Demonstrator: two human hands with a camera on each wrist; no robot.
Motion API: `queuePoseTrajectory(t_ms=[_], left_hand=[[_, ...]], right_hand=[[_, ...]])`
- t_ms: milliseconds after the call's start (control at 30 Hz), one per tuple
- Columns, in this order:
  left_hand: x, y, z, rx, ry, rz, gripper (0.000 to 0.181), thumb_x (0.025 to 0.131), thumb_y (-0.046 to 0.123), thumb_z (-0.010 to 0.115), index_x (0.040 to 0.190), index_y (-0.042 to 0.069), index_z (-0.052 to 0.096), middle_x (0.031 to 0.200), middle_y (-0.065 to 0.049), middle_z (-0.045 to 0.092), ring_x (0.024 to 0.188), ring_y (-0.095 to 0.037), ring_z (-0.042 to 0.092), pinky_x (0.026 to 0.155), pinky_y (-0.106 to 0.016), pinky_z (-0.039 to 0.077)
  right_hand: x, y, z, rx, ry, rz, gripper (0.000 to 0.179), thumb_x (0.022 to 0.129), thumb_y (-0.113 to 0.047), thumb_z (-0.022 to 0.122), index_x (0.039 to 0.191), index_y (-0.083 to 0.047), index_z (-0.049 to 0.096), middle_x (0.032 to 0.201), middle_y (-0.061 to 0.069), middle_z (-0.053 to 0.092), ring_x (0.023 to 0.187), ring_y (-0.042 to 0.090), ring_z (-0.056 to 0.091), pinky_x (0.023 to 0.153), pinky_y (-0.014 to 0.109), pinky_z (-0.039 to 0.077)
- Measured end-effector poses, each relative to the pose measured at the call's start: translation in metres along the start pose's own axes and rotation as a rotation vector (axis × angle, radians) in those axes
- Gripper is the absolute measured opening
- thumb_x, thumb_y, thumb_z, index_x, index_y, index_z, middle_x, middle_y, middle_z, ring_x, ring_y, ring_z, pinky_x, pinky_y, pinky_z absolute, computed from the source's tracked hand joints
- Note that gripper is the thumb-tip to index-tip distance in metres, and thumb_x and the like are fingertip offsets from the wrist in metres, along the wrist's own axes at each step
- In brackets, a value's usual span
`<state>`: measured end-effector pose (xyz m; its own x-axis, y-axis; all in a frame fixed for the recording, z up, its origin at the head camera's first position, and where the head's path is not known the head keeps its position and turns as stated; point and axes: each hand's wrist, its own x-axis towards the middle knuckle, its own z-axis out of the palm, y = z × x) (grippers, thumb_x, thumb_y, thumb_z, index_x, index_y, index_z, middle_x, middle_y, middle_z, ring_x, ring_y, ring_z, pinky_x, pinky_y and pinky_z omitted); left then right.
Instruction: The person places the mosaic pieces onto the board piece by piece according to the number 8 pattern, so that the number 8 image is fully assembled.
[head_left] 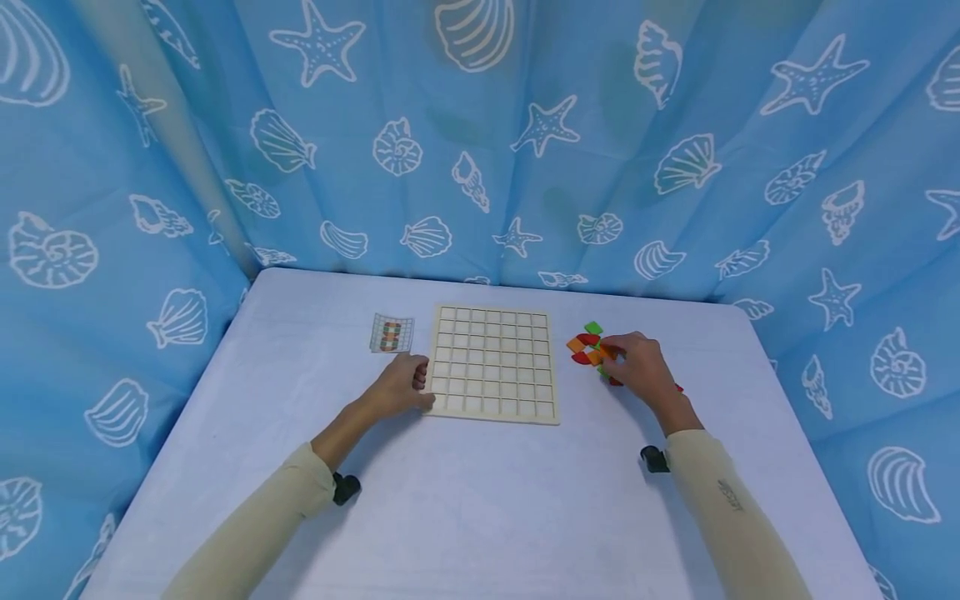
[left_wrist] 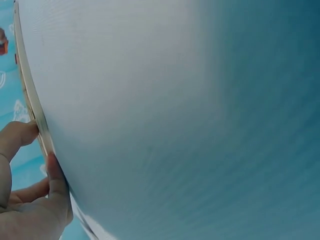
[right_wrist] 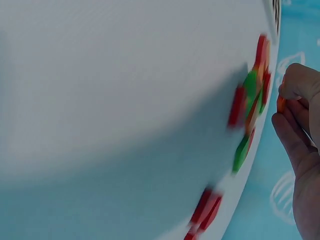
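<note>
A pale wooden grid board [head_left: 491, 413] lies on the white table. At its left edge, near the front corner, my left hand [head_left: 400, 385] grips the rim with thumb and curled fingers; the left wrist view shows fingertips [left_wrist: 31, 131] on the board's edge [left_wrist: 34, 100]. Off the board's right side, my right hand [head_left: 640, 364] pinches a small orange tile [right_wrist: 281, 104] between thumb and finger, held above the table. Beneath and beside that hand is a loose group of red [head_left: 581, 359], green [head_left: 593, 327] and orange tiles [head_left: 575, 345], partly hidden by it.
Left of the board lies a small printed pattern card [head_left: 406, 332] with a grid and a colored figure. A few red tiles [right_wrist: 206, 206] lie apart from the group. Blue shell-print curtains [head_left: 525, 208] enclose the table [head_left: 487, 500] at the back and sides.
</note>
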<state>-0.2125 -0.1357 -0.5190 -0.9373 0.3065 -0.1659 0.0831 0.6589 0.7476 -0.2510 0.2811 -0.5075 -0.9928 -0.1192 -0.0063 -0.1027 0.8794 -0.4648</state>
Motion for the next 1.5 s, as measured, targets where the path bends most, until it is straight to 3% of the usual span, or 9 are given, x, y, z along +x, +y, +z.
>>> queuePoseTrajectory(t_ms=[100, 200, 433, 633, 800, 1233, 1500], left_hand=[[0.0, -0.001, 0.0, -0.005, 0.014, -0.013, 0.06, 0.077, 0.008, 0.081, 0.128, -0.006, 0.052, 0.101, -0.009, 0.05, 0.091, -0.019, 0.05, 0.08, -0.031, 0.047], [0.001, -0.002, -0.001, -0.008, 0.021, -0.013, 0.067, 0.077, 0.008, 0.081, 0.134, -0.007, 0.049, 0.103, -0.009, 0.05, 0.094, -0.02, 0.05, 0.082, -0.031, 0.047], [0.001, -0.003, -0.001, -0.008, 0.007, -0.003, 0.065, 0.076, 0.007, 0.081, 0.132, -0.007, 0.05, 0.102, -0.009, 0.05, 0.092, -0.019, 0.051, 0.081, -0.03, 0.047], [0.002, -0.004, 0.0, -0.026, 0.005, 0.029, 0.055, 0.075, 0.004, 0.081, 0.122, -0.006, 0.055, 0.098, -0.008, 0.05, 0.088, -0.018, 0.05, 0.077, -0.03, 0.047], [0.003, -0.005, 0.002, -0.032, -0.005, 0.003, 0.061, 0.075, 0.005, 0.081, 0.128, -0.006, 0.052, 0.101, -0.008, 0.048, 0.089, -0.017, 0.05, 0.078, -0.029, 0.047], [0.001, -0.008, -0.001, -0.024, -0.001, -0.025, 0.067, 0.076, 0.006, 0.081, 0.133, -0.008, 0.048, 0.103, -0.009, 0.046, 0.092, -0.018, 0.048, 0.08, -0.03, 0.046], [0.004, -0.006, 0.0, -0.004, -0.01, -0.04, 0.067, 0.076, 0.008, 0.081, 0.133, -0.006, 0.049, 0.102, -0.007, 0.047, 0.092, -0.018, 0.048, 0.08, -0.03, 0.046]], right_hand=[[0.013, -0.021, 0.006, 0.001, -0.025, 0.018, 0.044, 0.087, -0.018, 0.072, 0.129, -0.008, 0.063, 0.122, 0.015, 0.057, 0.109, 0.031, 0.049, 0.082, 0.044, 0.054], [0.026, -0.042, 0.014, 0.009, -0.026, -0.023, 0.043, 0.087, -0.019, 0.072, 0.128, -0.008, 0.064, 0.121, 0.012, 0.059, 0.109, 0.028, 0.05, 0.086, 0.042, 0.052], [0.052, -0.089, 0.033, 0.009, -0.064, -0.153, 0.042, 0.086, -0.02, 0.073, 0.126, -0.008, 0.066, 0.117, 0.009, 0.063, 0.107, 0.025, 0.051, 0.091, 0.041, 0.048], [0.065, -0.114, 0.05, 0.032, -0.074, -0.28, 0.037, 0.087, -0.016, 0.071, 0.122, -0.005, 0.068, 0.109, 0.01, 0.067, 0.1, 0.025, 0.054, 0.087, 0.041, 0.049], [0.071, -0.126, 0.06, 0.023, -0.078, -0.328, 0.033, 0.087, -0.014, 0.069, 0.119, -0.004, 0.07, 0.107, 0.01, 0.069, 0.096, 0.025, 0.054, 0.086, 0.04, 0.048], [0.081, -0.139, 0.077, -0.001, -0.111, -0.266, 0.034, 0.088, -0.014, 0.071, 0.121, -0.007, 0.07, 0.111, 0.009, 0.068, 0.098, 0.024, 0.053, 0.09, 0.039, 0.047], [0.082, -0.14, 0.081, 0.017, -0.095, -0.28, 0.033, 0.087, -0.013, 0.071, 0.12, -0.006, 0.07, 0.111, 0.009, 0.069, 0.1, 0.024, 0.054, 0.092, 0.039, 0.047]])
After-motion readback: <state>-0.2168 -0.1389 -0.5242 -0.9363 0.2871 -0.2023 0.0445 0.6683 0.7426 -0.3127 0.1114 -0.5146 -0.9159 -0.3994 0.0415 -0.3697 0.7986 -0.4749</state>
